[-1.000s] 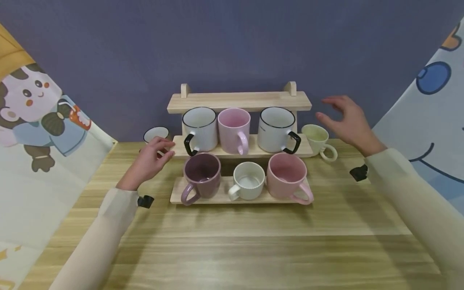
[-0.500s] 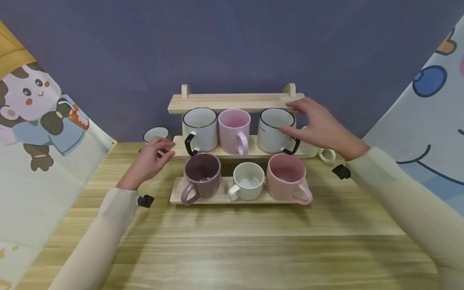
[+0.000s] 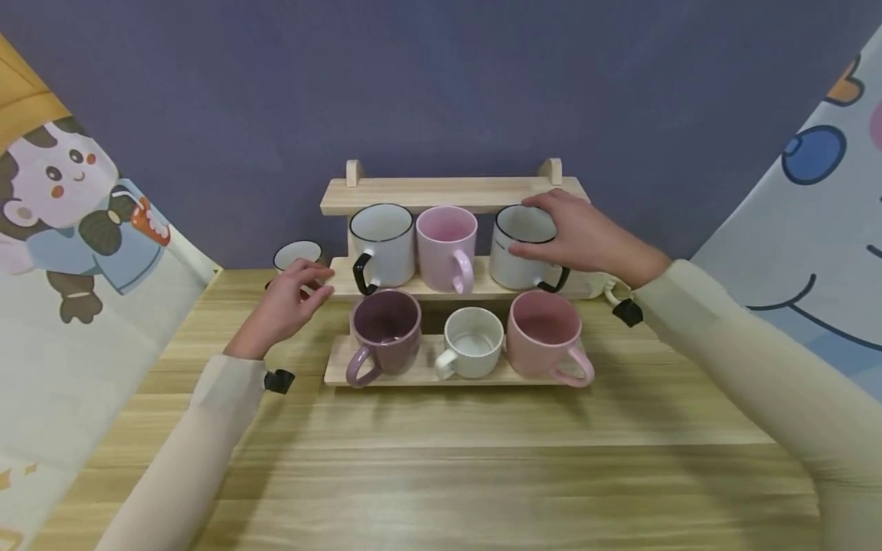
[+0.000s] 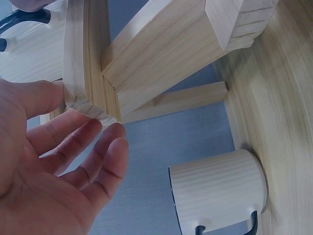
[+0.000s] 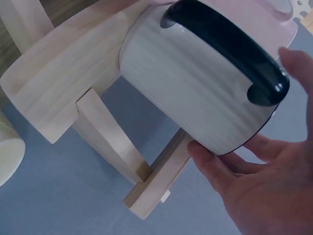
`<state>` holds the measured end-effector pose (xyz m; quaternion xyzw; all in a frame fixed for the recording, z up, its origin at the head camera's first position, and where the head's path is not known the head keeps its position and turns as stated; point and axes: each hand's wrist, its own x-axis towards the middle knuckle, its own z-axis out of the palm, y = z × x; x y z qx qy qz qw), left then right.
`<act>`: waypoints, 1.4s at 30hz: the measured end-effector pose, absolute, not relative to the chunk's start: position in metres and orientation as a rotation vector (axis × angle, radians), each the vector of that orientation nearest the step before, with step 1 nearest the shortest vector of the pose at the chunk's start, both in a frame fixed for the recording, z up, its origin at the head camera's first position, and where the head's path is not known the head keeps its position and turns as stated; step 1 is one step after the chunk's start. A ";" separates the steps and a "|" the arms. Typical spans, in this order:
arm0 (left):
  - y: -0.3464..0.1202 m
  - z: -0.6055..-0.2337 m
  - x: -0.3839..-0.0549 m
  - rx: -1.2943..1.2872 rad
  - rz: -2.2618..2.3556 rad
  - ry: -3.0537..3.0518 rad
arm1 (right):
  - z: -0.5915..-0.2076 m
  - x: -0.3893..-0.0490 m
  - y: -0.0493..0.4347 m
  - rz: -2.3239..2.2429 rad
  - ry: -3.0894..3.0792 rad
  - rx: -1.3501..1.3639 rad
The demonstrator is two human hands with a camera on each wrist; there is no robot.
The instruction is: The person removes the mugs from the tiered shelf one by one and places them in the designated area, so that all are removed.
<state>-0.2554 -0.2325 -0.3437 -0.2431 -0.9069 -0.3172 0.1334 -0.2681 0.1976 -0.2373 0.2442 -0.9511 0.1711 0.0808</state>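
Observation:
A tiered wooden rack stands on the table with mugs on its middle and lower shelves. My left hand pinches the left end of the middle shelf, thumb on one face and fingers on the other, as the left wrist view shows. At the right of that shelf, my right hand spans the rim of a white mug with a black handle. Its thumb lies on the near side and its fingers behind the rim. Beside this mug are a pink mug and another black-rimmed white mug.
The lower shelf bears a purple mug, a small white cup and a rose-pink mug. A black-rimmed white mug stands left of the rack. A pale green cup at the right is mostly hidden in the head view.
My right hand has moved left from beside the rack, over the pale green cup, to the white mug's rim. My left hand stays at the shelf end.

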 end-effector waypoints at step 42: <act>-0.230 -0.340 -0.251 -0.715 -0.898 -2.608 | -0.214 -0.253 0.248 0.478 -2.768 0.582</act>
